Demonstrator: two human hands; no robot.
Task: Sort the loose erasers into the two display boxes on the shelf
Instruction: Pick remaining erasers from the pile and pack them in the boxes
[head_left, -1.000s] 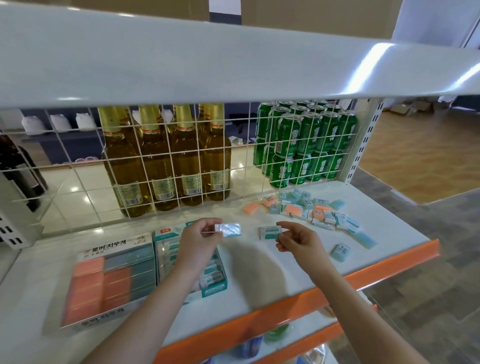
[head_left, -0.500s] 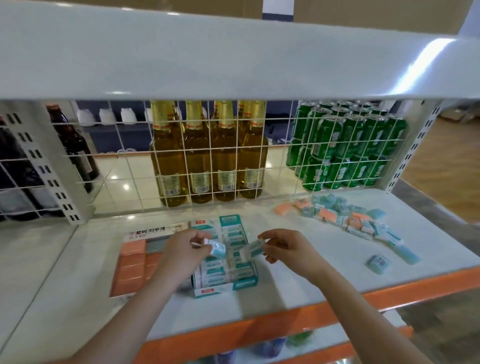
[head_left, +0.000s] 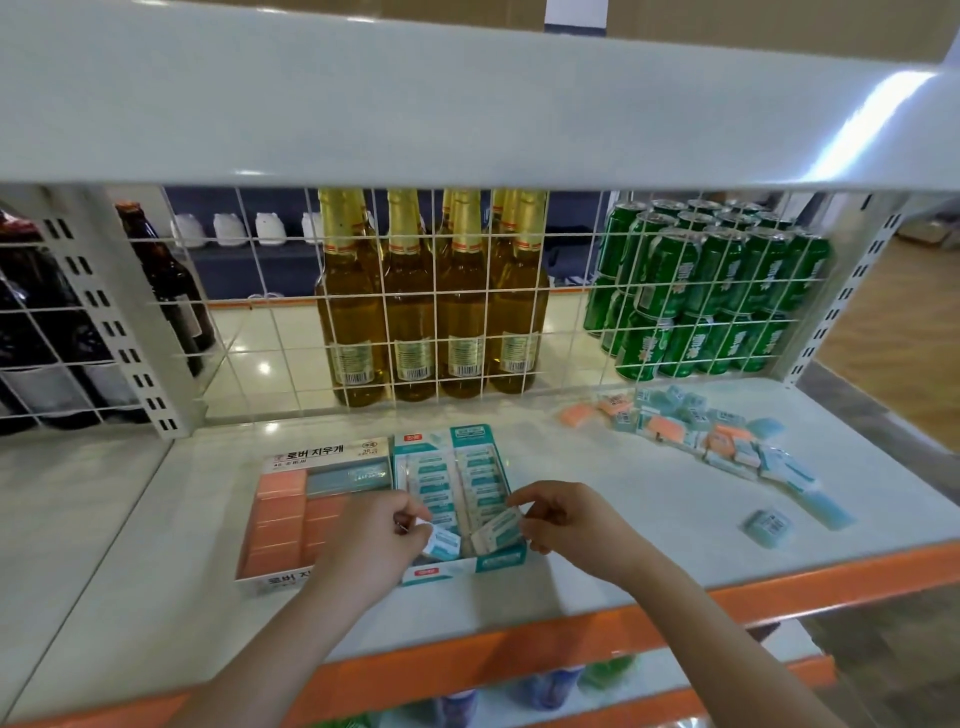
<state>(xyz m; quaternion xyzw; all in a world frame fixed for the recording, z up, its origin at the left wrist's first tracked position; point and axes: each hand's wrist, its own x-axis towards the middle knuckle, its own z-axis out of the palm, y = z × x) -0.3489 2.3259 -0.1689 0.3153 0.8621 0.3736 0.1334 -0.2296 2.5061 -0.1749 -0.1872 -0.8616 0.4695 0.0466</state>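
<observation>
Two display boxes stand side by side on the white shelf: a white box (head_left: 332, 453) with orange and grey-blue erasers on the left, and a teal box (head_left: 467, 565) with rows of white-teal erasers on the right. My left hand (head_left: 371, 540) pinches a white-teal eraser (head_left: 441, 543) over the teal box's front left corner. My right hand (head_left: 566, 519) pinches another white-teal eraser (head_left: 496, 530), tilted, over the box's front right row. A pile of loose orange and teal erasers (head_left: 696, 426) lies at the back right. One teal eraser (head_left: 771, 527) lies alone near the front right.
A white wire grid (head_left: 436, 312) closes the back of the shelf, with amber bottles (head_left: 415, 312), green cans (head_left: 711, 291) and dark bottles (head_left: 171, 291) behind it. The upper shelf (head_left: 467, 104) overhangs. An orange strip (head_left: 779, 587) marks the front edge.
Both hands carried their erasers left and down, from above the shelf to the front of the teal box. The view turned left, so the loose pile now lies further right.
</observation>
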